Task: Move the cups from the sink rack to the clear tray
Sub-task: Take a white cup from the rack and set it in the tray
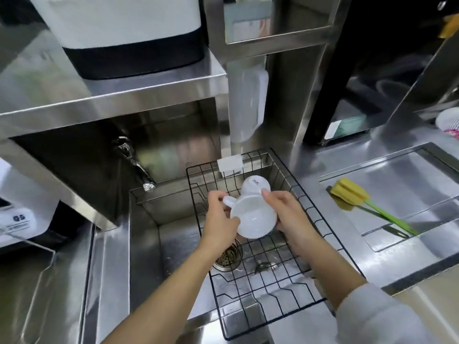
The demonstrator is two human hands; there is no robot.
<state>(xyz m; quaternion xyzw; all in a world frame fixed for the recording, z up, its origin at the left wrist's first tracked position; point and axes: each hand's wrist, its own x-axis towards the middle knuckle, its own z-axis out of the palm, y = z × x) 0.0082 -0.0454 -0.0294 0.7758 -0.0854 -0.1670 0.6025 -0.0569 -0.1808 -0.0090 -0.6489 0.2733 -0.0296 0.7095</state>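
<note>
— Biggest thing first?
— Steel counter (347,160) all round, with a deep sink (149,244) sunk into the middle; shelf (111,95) above carrying a white-and-black appliance (124,33).
— Over the sink?
— Black wire sink rack (260,281), spanning the right part of the basin, bars mostly bare toward the near end. Strainer drain (227,256) showing underneath.
— To the right?
— Clear tray (397,175), lying flat on the counter, just beside the rack. Inside, only a yellow sponge brush (350,193) on a green handle.
— And the cups?
— Two white ones, at the rack's far end. Nearer cup (253,219) tilted, mouth facing the camera, handle out to the left. Second cup (255,186) right behind, upside down, base up.
— Hands?
— Left hand (219,219) curled round the handle side of the nearer cup; right hand (285,214) cupped against its other side, thumb up on the wall. Both closed on that one cup.
— Anything legible?
— Small dark mark on the upturned base, too blurred to spell out. "Q5" on a white device (19,219) at the far left. Blank white tag (229,163) clipped to the rack's back edge.
</note>
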